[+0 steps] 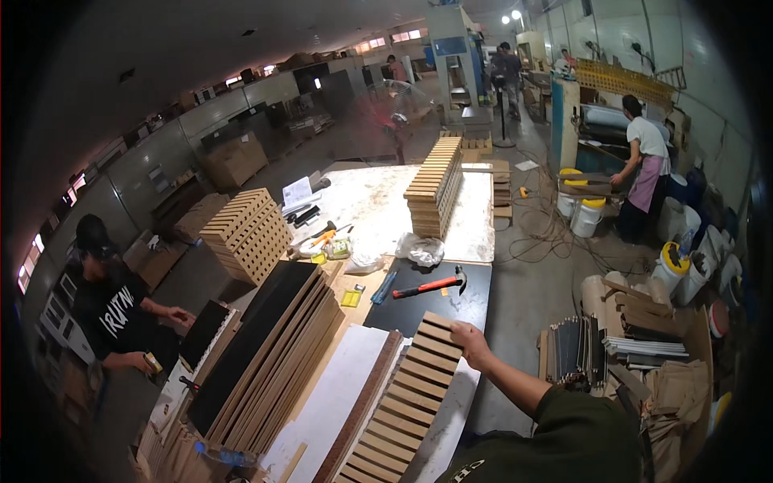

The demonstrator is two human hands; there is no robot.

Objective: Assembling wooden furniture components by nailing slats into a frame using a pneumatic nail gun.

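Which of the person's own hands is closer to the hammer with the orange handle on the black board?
Right. The right hand grips the slatted wooden panel just below the orange-handled hammer; the left hand is not in view.

I log: slatted panel [411, 394] of pale bare wood, matt; black board [439, 302] smooth, faint sheen; hammer [431, 284] with glossy orange handle, metal head.

One hammer [431, 285], two slat stacks [436, 187] [247, 233], two yellow-lidded buckets [588, 215] [569, 190].

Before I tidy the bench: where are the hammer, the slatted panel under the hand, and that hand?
Hammer [431, 285], head view, on its orange handle.
Slatted panel [407, 398], head view, on a middle slat.
Right hand [469, 338], head view, on its back, gripping the panel's top edge.
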